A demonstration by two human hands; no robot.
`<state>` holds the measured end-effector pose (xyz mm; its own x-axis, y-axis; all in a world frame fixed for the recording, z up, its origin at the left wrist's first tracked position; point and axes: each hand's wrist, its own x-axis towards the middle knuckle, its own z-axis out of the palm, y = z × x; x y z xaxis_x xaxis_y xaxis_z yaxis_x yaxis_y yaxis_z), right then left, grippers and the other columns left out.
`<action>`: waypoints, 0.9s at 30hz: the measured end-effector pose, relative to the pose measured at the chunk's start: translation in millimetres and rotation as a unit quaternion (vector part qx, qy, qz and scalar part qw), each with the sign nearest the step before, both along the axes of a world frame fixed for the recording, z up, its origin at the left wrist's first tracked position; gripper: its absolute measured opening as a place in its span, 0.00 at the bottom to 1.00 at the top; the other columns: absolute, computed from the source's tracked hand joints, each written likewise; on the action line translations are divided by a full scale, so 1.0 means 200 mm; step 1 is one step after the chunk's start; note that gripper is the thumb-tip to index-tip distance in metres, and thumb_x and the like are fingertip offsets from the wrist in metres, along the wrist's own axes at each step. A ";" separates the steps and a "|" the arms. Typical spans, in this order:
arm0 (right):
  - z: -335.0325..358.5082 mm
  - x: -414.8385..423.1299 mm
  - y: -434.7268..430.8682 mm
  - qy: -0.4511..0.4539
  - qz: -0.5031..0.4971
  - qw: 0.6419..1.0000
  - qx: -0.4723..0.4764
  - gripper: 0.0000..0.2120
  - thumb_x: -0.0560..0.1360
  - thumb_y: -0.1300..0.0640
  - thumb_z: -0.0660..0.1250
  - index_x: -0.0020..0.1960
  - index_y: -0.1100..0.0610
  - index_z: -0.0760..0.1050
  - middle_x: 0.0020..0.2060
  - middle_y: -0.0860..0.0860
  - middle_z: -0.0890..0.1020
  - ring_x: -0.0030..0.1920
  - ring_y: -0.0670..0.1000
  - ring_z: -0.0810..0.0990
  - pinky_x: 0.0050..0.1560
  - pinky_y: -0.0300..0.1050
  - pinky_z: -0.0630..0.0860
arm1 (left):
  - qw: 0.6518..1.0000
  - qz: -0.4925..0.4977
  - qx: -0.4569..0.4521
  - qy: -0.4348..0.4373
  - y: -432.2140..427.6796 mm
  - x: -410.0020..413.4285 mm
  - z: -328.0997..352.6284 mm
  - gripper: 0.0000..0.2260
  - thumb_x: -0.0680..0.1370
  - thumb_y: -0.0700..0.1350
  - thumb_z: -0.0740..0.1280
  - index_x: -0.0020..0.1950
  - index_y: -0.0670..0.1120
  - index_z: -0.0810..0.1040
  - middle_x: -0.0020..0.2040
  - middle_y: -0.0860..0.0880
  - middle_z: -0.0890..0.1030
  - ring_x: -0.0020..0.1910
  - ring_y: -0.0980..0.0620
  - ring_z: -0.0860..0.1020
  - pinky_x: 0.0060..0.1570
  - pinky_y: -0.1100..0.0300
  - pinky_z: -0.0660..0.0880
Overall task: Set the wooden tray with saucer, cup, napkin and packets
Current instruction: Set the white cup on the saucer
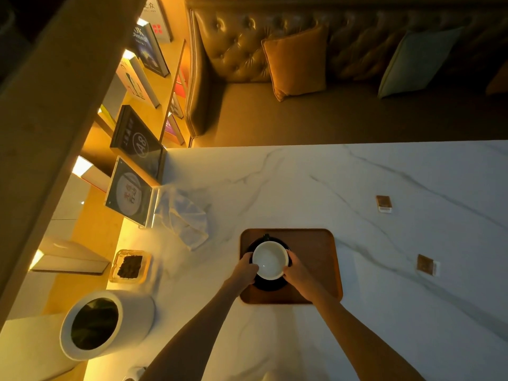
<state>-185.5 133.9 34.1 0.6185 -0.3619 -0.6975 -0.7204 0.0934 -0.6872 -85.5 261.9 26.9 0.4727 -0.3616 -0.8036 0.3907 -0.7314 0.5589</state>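
Observation:
A wooden tray lies on the marble table. On its left half sits a dark saucer with a cup on it, white inside. My left hand grips the cup's left side and my right hand grips its right side. Two brown packets lie on the table to the right: one farther away, one nearer. A white napkin lies flat just right of the tray, faint against the marble.
Crumpled clear plastic wrapping lies left of the tray. A glass ashtray with dark contents and a white planter stand at the left. Books on a shelf line the left edge. A leather sofa with cushions lies beyond the table.

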 end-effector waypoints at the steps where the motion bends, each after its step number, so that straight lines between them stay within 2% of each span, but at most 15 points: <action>1: 0.00 0.00 0.01 -0.002 0.003 1.000 -0.008 0.26 0.78 0.66 0.61 0.73 0.54 0.61 0.66 0.56 0.71 0.67 0.54 0.70 0.66 0.56 0.73 | 1.000 -0.001 0.001 -0.006 0.00 0.00 0.00 0.25 0.77 0.36 0.59 0.75 0.45 0.60 0.66 0.41 0.70 0.50 0.48 0.73 0.48 0.54 0.76; 4: -0.01 0.00 0.01 0.003 0.006 1.000 -0.016 0.26 0.78 0.66 0.61 0.74 0.55 0.59 0.67 0.56 0.70 0.67 0.53 0.69 0.67 0.52 0.73 | 0.999 -0.006 0.007 -0.033 -0.01 -0.03 0.00 0.24 0.78 0.38 0.59 0.74 0.44 0.62 0.66 0.41 0.71 0.61 0.42 0.74 0.62 0.47 0.76; 6: -0.02 -0.01 0.01 0.007 0.006 1.000 -0.017 0.26 0.78 0.66 0.59 0.74 0.55 0.58 0.67 0.56 0.69 0.65 0.52 0.69 0.65 0.47 0.72 | 0.999 -0.007 0.010 -0.047 -0.01 -0.04 0.01 0.23 0.79 0.40 0.59 0.74 0.45 0.62 0.67 0.42 0.71 0.64 0.42 0.72 0.65 0.45 0.75; 9: -0.02 -0.02 0.01 0.005 -0.016 1.000 0.003 0.24 0.80 0.64 0.58 0.74 0.55 0.59 0.68 0.56 0.70 0.67 0.54 0.69 0.67 0.50 0.72 | 0.998 -0.016 0.007 -0.062 0.00 -0.04 0.01 0.21 0.81 0.43 0.58 0.75 0.45 0.62 0.68 0.42 0.72 0.63 0.43 0.73 0.64 0.46 0.76; 13: -0.04 -0.04 0.01 0.003 -0.041 0.999 0.019 0.21 0.82 0.56 0.56 0.74 0.54 0.60 0.68 0.56 0.71 0.68 0.55 0.70 0.68 0.57 0.71 | 0.996 -0.038 0.008 -0.079 0.01 -0.04 0.02 0.20 0.82 0.44 0.56 0.74 0.46 0.62 0.66 0.42 0.74 0.62 0.41 0.76 0.62 0.46 0.77; 22: -0.06 -0.05 0.02 -0.017 -0.024 0.999 -0.014 0.19 0.83 0.56 0.54 0.74 0.54 0.61 0.66 0.56 0.72 0.65 0.53 0.71 0.66 0.52 0.73 | 0.995 -0.050 0.001 -0.083 0.01 -0.02 0.01 0.20 0.82 0.43 0.57 0.75 0.45 0.64 0.66 0.42 0.74 0.63 0.42 0.75 0.64 0.44 0.75; 27: -0.07 -0.06 0.03 -0.007 -0.033 0.999 -0.025 0.20 0.83 0.55 0.53 0.74 0.54 0.60 0.67 0.56 0.71 0.66 0.54 0.71 0.64 0.50 0.74 | 0.998 -0.029 0.012 -0.059 0.01 -0.02 0.01 0.21 0.81 0.42 0.58 0.74 0.46 0.63 0.65 0.43 0.74 0.57 0.43 0.78 0.59 0.48 0.79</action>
